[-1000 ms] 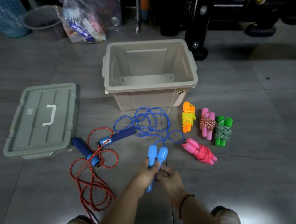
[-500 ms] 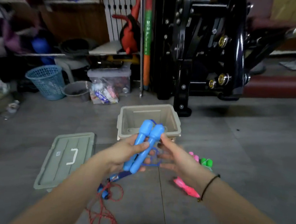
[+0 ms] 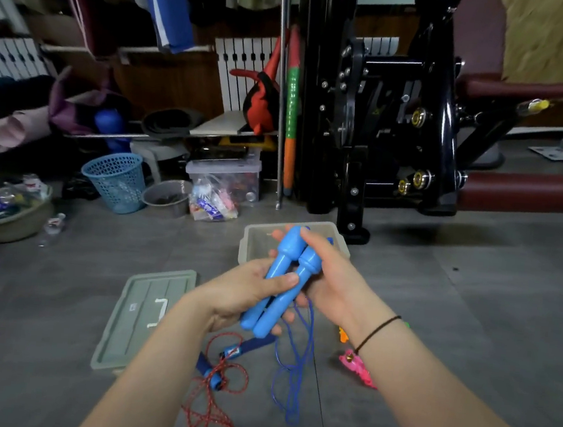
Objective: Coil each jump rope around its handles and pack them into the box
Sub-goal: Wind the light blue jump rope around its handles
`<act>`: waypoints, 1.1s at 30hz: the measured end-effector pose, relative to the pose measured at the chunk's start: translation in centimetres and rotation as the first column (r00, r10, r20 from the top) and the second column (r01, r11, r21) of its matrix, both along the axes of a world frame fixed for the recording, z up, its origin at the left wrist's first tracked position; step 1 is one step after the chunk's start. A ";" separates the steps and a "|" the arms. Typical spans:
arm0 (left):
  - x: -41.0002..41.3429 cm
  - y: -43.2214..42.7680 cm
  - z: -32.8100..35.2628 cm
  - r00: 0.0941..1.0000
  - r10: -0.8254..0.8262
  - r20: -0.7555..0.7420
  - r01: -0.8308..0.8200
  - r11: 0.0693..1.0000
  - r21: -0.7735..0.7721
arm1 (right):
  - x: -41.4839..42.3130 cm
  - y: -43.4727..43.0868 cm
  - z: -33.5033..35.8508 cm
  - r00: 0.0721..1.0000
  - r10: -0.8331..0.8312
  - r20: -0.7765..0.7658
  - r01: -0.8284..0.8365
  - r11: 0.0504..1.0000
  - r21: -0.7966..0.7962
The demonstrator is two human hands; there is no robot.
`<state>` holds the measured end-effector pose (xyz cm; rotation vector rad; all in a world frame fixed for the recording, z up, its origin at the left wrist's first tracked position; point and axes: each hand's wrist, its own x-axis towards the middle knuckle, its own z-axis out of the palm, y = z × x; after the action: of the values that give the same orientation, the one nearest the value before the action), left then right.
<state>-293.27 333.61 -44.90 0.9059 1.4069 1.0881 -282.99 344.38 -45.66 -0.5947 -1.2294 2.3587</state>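
My left grip (image 3: 241, 299) and right grip (image 3: 328, 280) clasp twin bulbous blue handles (image 3: 281, 275) near the box (image 3: 253, 241). Their thin blue rope (image 3: 296, 369) dangles loose.

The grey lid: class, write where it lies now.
In the head view the grey lid lies flat on the floor, left of the left hand, nearer than the open box, with a dark blue rope handle to its right.
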 end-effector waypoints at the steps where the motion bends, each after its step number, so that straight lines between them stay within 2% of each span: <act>1: -0.1 0.0 -0.1 1.000 0.013 -0.002 -0.013 1.000 -0.005 | -0.2 -0.1 0.1 1.000 -0.021 -0.010 0.021 1.000 -0.014; 4: -0.3 0.3 -0.1 0.999 0.044 -0.002 -0.044 0.999 -0.019 | -0.6 -0.2 0.4 0.996 -0.066 -0.059 0.064 0.997 -0.034; 8: -0.7 0.3 -0.1 0.988 0.052 0.149 -0.049 0.999 -0.018 | -0.9 0.6 0.4 0.977 -0.179 -0.117 0.176 0.984 -0.034; 15: -0.6 0.8 -0.5 0.997 0.005 0.081 -0.005 1.000 -0.010 | -0.4 1.6 0.0 0.971 -0.208 -0.122 0.218 0.973 0.077; 17: -0.8 0.6 -0.3 0.995 -0.001 0.103 0.001 1.000 0.001 | -0.2 1.7 0.5 0.980 -0.192 -0.060 0.198 0.971 0.134; 19: -1.4 0.3 -0.1 0.986 0.002 0.164 -0.008 0.999 0.039 | 0.1 1.9 0.8 0.973 -0.211 0.092 0.182 0.949 0.258; 21: -2.3 0.0 0.2 0.969 0.051 0.243 -0.074 0.994 0.086 | 0.7 2.2 0.7 0.923 -0.352 0.155 0.280 0.892 0.355; 22: -2.8 -0.1 0.3 0.958 0.089 0.272 -0.120 0.988 0.099 | 1.0 2.3 0.4 0.874 -0.470 0.126 0.376 0.817 0.437; 24: -3.5 -0.4 0.6 0.948 0.126 0.294 -0.162 0.982 0.101 | 1.7 2.8 -0.5 0.759 -0.651 0.003 0.467 0.548 0.694; 25: -3.7 -0.5 0.7 0.951 0.112 0.289 -0.144 0.985 0.094 | 1.9 3.0 -0.7 0.776 -0.631 -0.015 0.404 0.477 0.780; 26: -3.6 -0.5 0.7 0.958 0.080 0.276 -0.106 0.991 0.080 | 1.7 3.0 -0.9 0.824 -0.566 0.015 0.294 0.450 0.843; 28: -3.0 -0.3 0.7 0.970 0.002 0.245 -0.013 0.999 0.042 | 0.7 2.7 -1.5 0.935 -0.340 0.099 0.097 0.515 0.852; 30: -2.4 0.2 0.7 0.977 -0.019 0.214 0.016 1.000 0.016 | -0.5 1.9 -2.5 0.979 -0.142 0.149 -0.026 0.632 0.774; 31: -2.3 0.5 0.6 0.981 0.003 0.193 -0.005 1.000 0.008 | -0.9 1.7 -2.9 0.977 -0.108 0.183 -0.069 0.651 0.756; 33: -2.4 1.2 0.3 0.990 0.098 0.100 -0.098 0.995 -0.014 | -1.2 1.3 -3.8 0.955 -0.106 0.276 -0.153 0.622 0.768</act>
<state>-295.72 334.77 -44.55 0.7710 1.3837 1.1836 -284.16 345.72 -49.46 -0.6152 -2.2185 1.4863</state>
